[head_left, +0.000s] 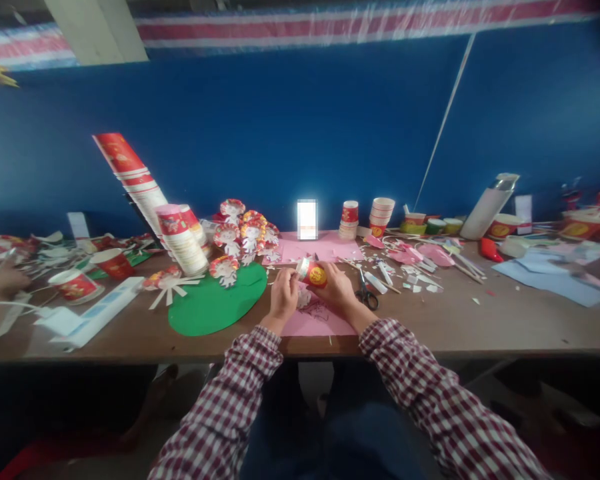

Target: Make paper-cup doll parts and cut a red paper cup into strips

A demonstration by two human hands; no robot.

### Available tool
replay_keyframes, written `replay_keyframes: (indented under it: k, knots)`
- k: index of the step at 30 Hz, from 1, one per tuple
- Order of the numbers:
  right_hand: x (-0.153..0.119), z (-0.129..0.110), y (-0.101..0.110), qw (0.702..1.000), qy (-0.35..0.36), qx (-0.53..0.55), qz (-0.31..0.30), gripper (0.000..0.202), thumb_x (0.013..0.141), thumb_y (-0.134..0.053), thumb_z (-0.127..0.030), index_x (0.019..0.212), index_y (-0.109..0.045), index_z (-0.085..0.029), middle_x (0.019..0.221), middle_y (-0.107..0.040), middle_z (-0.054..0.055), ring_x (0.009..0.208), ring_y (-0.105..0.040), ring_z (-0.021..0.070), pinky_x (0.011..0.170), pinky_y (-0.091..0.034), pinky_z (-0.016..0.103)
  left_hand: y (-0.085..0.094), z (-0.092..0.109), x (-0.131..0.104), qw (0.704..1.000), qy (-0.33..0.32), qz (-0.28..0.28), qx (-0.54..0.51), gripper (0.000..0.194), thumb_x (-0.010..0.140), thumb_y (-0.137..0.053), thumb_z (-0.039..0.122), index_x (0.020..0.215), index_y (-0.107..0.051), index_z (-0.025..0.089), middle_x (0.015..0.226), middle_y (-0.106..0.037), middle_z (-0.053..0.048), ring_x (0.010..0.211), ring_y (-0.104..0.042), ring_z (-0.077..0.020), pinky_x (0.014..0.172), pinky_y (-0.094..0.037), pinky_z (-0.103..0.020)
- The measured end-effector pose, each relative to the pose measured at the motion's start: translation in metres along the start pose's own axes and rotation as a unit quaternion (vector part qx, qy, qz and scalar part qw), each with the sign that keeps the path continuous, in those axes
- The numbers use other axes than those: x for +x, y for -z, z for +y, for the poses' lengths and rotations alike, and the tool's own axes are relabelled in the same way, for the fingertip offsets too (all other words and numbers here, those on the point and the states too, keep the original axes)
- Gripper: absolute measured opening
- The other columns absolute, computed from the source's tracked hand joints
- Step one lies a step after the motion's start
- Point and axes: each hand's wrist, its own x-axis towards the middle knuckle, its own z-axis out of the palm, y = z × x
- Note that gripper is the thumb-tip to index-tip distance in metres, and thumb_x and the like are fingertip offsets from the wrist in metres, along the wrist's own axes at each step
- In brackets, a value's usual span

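Between my two hands a red and white paper cup (312,273) with a yellow round mark lies tilted on its side, above a pink sheet (340,325). My left hand (283,293) pinches the cup's white end from the left. My right hand (339,288) wraps round the red part from the right. A small dark tip shows just above the cup by the right fingers; what it belongs to is hidden. Black scissors (367,298) lie on the table beside my right wrist. Under the cup, a pale paper cut-out (304,297) is partly hidden.
To the left are a green oval sheet (215,307), paper-cup figures (253,230), leaning stacked cups (180,240) and a white power strip (103,313). Paper scraps (420,277), cup stacks (380,217) and blue paper (550,277) are on the right. Another person's hand (0,293) is at far left.
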Motion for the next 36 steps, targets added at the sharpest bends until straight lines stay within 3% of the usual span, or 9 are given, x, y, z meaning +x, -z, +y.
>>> replay_keyframes:
  k: [9,15,22,28,32,36]
  knots:
    - [0.001,-0.003,0.002,1.0,0.016,0.013,-0.02,0.064,0.073,-0.068,-0.044,0.126,-0.043,-0.018,0.115,-0.058,0.012,0.1,-0.059,0.0256,0.079,-0.047,0.036,-0.003,-0.007,-0.003,0.998,0.03,0.037,0.031,0.02,0.092,-0.039,0.028,0.09,-0.055,0.017,0.084,-0.063,-0.009,0.079,-0.06,-0.0202,0.072,-0.046,-0.033]
    - [0.0,-0.004,0.004,1.0,0.026,-0.009,-0.014,0.063,0.071,-0.07,-0.04,0.125,-0.044,-0.02,0.115,-0.059,0.01,0.1,-0.058,0.0258,0.08,-0.047,0.036,0.005,-0.002,0.001,0.993,0.093,0.068,0.028,0.026,0.094,-0.035,0.03,0.085,-0.055,0.018,0.073,-0.06,-0.005,0.064,-0.055,-0.0162,0.063,-0.043,-0.03]
    - [0.0,-0.002,0.003,0.999,0.038,-0.032,-0.002,0.063,0.071,-0.072,-0.033,0.126,-0.044,-0.02,0.118,-0.056,0.012,0.104,-0.055,0.026,0.086,-0.044,0.038,0.005,0.007,0.002,0.999,0.045,0.007,-0.018,0.019,0.085,-0.055,0.037,0.083,-0.057,0.018,0.072,-0.059,-0.002,0.06,-0.051,-0.0123,0.06,-0.043,-0.025]
    - [0.0,-0.003,0.006,0.998,0.018,-0.055,0.014,0.075,0.07,-0.069,-0.051,0.131,-0.039,-0.019,0.123,-0.053,0.014,0.106,-0.053,0.0287,0.087,-0.042,0.041,0.004,0.003,0.001,1.0,-0.003,-0.024,-0.019,0.013,0.086,-0.053,0.03,0.081,-0.058,0.018,0.076,-0.06,-0.004,0.068,-0.054,-0.0145,0.063,-0.044,-0.027]
    - [0.001,-0.002,0.005,0.995,0.005,-0.1,0.029,0.077,0.072,-0.065,-0.054,0.134,-0.038,-0.018,0.122,-0.055,0.016,0.109,-0.051,0.0309,0.091,-0.037,0.043,0.003,0.003,0.002,0.997,-0.036,-0.063,-0.023,0.012,0.086,-0.053,0.028,0.08,-0.059,0.019,0.074,-0.061,-0.004,0.073,-0.055,-0.0161,0.068,-0.045,-0.029]
    - [0.002,-0.002,0.004,0.991,-0.013,-0.13,0.022,0.072,0.074,-0.063,-0.055,0.132,-0.041,-0.019,0.111,-0.06,0.015,0.102,-0.054,0.0306,0.089,-0.036,0.043,0.004,0.007,0.002,0.996,-0.017,-0.076,-0.042,0.017,0.087,-0.053,0.032,0.079,-0.059,0.019,0.075,-0.061,-0.004,0.068,-0.054,-0.0143,0.064,-0.045,-0.028]
